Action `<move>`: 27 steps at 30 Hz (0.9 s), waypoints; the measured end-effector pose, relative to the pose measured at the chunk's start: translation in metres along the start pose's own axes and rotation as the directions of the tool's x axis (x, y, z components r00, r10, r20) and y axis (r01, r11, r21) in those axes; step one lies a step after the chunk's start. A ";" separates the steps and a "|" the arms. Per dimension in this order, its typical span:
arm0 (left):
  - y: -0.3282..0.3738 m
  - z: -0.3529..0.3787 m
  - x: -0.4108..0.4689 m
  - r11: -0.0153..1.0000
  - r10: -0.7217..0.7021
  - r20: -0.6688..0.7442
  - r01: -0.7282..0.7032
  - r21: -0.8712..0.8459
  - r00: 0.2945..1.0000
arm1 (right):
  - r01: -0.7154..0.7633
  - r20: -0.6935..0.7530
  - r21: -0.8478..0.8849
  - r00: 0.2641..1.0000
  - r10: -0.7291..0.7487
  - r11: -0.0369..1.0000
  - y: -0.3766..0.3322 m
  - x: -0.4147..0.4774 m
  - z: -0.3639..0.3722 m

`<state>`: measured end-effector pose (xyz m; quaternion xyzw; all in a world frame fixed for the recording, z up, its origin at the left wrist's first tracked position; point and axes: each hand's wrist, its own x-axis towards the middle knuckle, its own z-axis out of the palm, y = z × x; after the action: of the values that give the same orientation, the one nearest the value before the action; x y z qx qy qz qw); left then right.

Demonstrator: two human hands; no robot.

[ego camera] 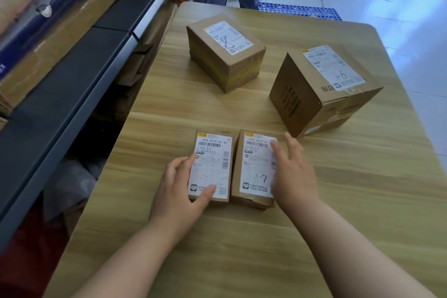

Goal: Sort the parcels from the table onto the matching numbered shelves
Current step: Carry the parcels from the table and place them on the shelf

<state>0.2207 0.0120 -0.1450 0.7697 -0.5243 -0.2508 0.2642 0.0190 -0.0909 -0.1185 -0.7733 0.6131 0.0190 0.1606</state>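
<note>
Head view: two small parcels lie side by side, touching, at the near middle of the worktop (350,201), each label hand-marked 1-7. The left hand (179,186) grips the left parcel (214,162), thumb over its near edge. The right hand (292,172), blurred, rests with straight fingers along the right parcel (254,167). Beyond them stand a taped parcel (225,55) and, further right, a larger box (314,99) marked 1-6. Dark shelving (72,84) holding cartons (60,38) runs along the left.
</note>
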 end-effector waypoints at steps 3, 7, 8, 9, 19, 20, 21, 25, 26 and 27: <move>-0.001 0.005 0.002 0.973 -0.200 -0.017 0.197 -0.119 0.980 | -0.285 0.076 0.456 0.956 0.282 0.843 -0.001 -0.016 0.009; 0.005 0.015 0.008 0.899 -0.302 0.120 0.324 -0.295 0.946 | -0.412 0.306 0.692 0.911 0.277 0.592 -0.016 -0.034 0.017; 0.007 0.016 0.009 0.877 -0.304 0.131 0.331 -0.350 0.944 | -0.406 0.296 0.737 0.913 0.282 0.541 -0.017 -0.035 0.018; 0.009 0.014 0.010 0.854 -0.309 0.134 0.336 -0.397 0.942 | -0.393 0.280 0.779 0.916 0.289 0.489 -0.018 -0.035 0.020; 0.027 -0.020 0.006 0.721 -0.256 0.134 0.282 -0.633 0.957 | -0.283 0.279 0.959 0.942 0.187 -0.004 -0.016 -0.040 -0.002; 0.030 -0.025 0.004 0.716 -0.239 0.135 0.268 -0.645 0.962 | -0.278 0.276 0.961 0.944 0.180 -0.014 -0.016 -0.042 -0.007; 0.033 -0.031 0.001 0.715 -0.224 0.138 0.259 -0.650 0.965 | -0.273 0.273 0.962 0.947 0.172 -0.027 -0.016 -0.044 -0.010; 0.051 -0.054 -0.018 0.705 -0.201 0.160 0.256 -0.661 0.967 | -0.243 0.245 0.970 0.967 0.069 -0.025 -0.016 -0.052 -0.032; 0.055 -0.060 -0.024 0.708 -0.190 0.155 0.244 -0.662 0.970 | -0.233 0.234 0.972 0.972 0.034 -0.017 -0.016 -0.054 -0.038; 0.060 -0.065 -0.030 0.710 -0.179 0.144 0.229 -0.666 0.973 | -0.222 0.222 0.975 0.975 -0.004 -0.011 -0.017 -0.056 -0.046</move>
<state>0.2136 0.0309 -0.0539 0.6642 -0.3173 -0.4785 0.4787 0.0136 -0.0468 -0.0588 -0.3774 0.4893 -0.3457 0.7061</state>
